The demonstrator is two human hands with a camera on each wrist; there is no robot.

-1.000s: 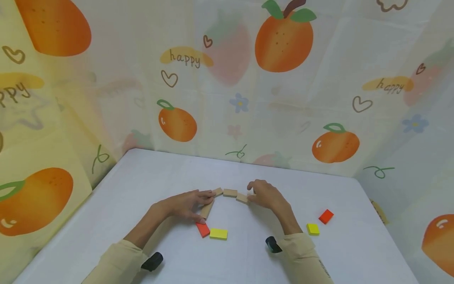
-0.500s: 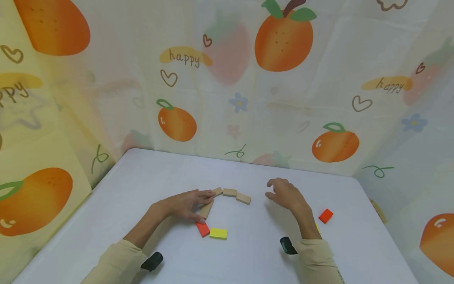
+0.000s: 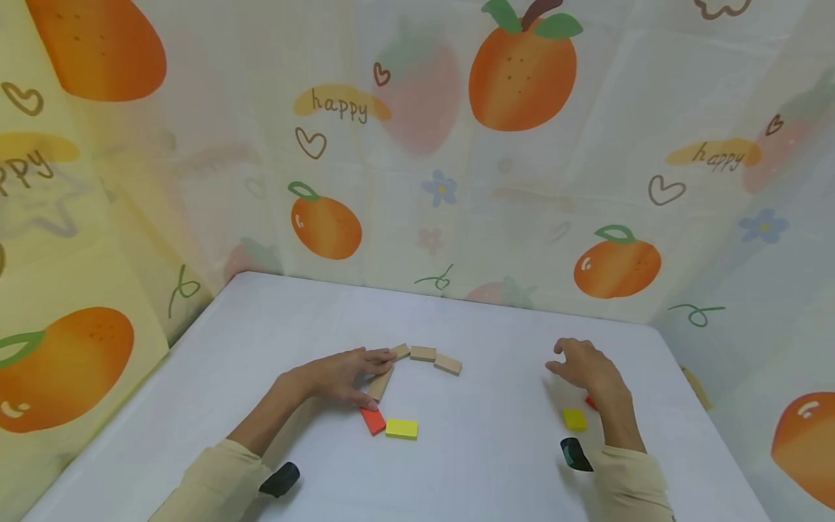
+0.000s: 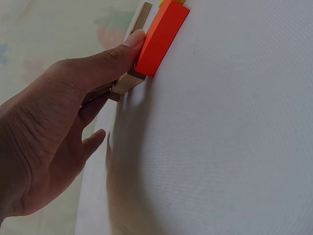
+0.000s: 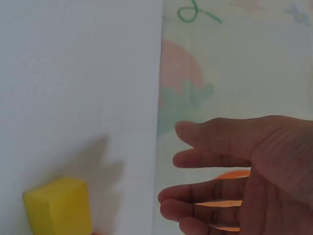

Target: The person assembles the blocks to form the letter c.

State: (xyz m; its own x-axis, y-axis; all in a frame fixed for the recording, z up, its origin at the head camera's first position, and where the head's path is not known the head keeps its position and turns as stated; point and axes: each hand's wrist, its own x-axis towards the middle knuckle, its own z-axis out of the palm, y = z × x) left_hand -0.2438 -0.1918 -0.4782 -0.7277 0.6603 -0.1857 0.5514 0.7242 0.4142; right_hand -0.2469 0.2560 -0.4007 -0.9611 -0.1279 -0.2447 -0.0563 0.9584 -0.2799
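Note:
My left hand (image 3: 342,375) rests along a wooden block (image 3: 380,384), its fingers stretched to the far end and its thumb near a red block (image 3: 373,420). In the left wrist view the thumb lies right beside that red block (image 4: 164,36). From the fingertips a curved row continues with a short wooden block (image 3: 401,352), a middle one (image 3: 423,353) and a last one (image 3: 448,364). A yellow block (image 3: 401,429) adjoins the red one. Holding nothing, my right hand (image 3: 590,370) hovers with loosely bent fingers above a second yellow block (image 3: 575,419).
Another red block (image 3: 590,402) is mostly hidden behind the right wrist. The white table (image 3: 496,478) reaches back to a fruit-printed curtain (image 3: 522,217). Dark wrist cameras sit below the left cuff (image 3: 218,471) and the right cuff (image 3: 629,471).
My right hand has left the last wooden block and moved right, over the loose yellow and red blocks. My left hand and the row of blocks stay where they were.

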